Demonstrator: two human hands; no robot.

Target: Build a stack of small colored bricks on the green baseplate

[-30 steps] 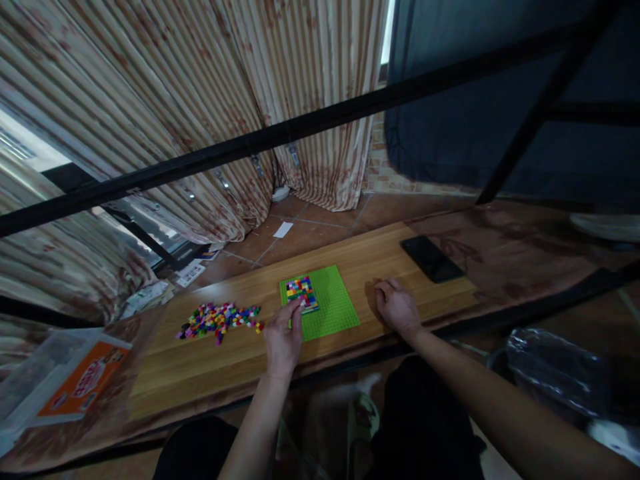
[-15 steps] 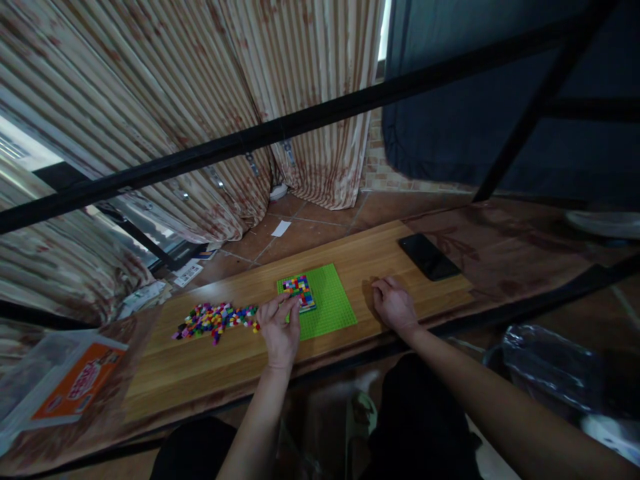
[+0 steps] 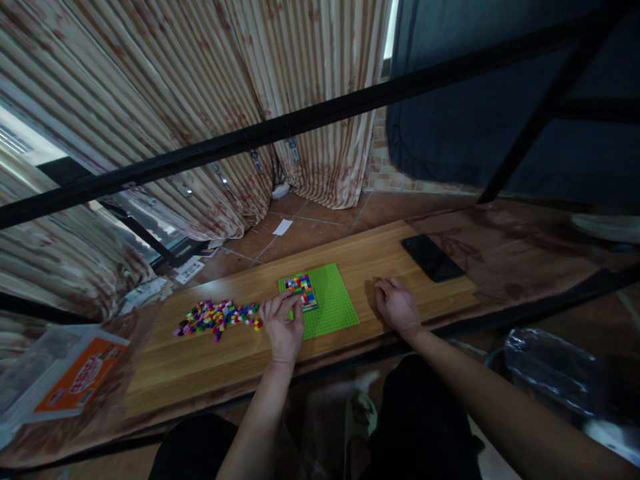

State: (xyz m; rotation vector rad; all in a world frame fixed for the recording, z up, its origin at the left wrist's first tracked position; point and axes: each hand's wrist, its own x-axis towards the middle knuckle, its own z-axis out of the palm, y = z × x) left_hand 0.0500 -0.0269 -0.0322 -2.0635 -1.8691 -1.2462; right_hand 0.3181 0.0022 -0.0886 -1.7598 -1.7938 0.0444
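My left hand [image 3: 283,325] is at the near-left side of a multicoloured block of small toy bricks [image 3: 306,291]. Its thumb and index finger come together in a pinch over the block's near edge; anything between the fingertips is too small to make out. That block sits on the left part of a bright green studded baseplate [image 3: 336,308]. To the left lies a loose pile of mixed-colour bricks [image 3: 217,316]. My right hand [image 3: 397,305] rests on the wooden board, right of the baseplate, fingers curled in with nothing visible in them.
A black phone or tablet [image 3: 433,257] lies at the right end of the wooden board [image 3: 175,380]. At far left stands a clear plastic box [image 3: 65,373] with an orange label. A black metal bar [image 3: 320,119] crosses beyond the board, before striped curtains [image 3: 320,40].
My left hand stays at the brick block, its fingers shifted only slightly. The right hand keeps its place. The whole view has moved a little.
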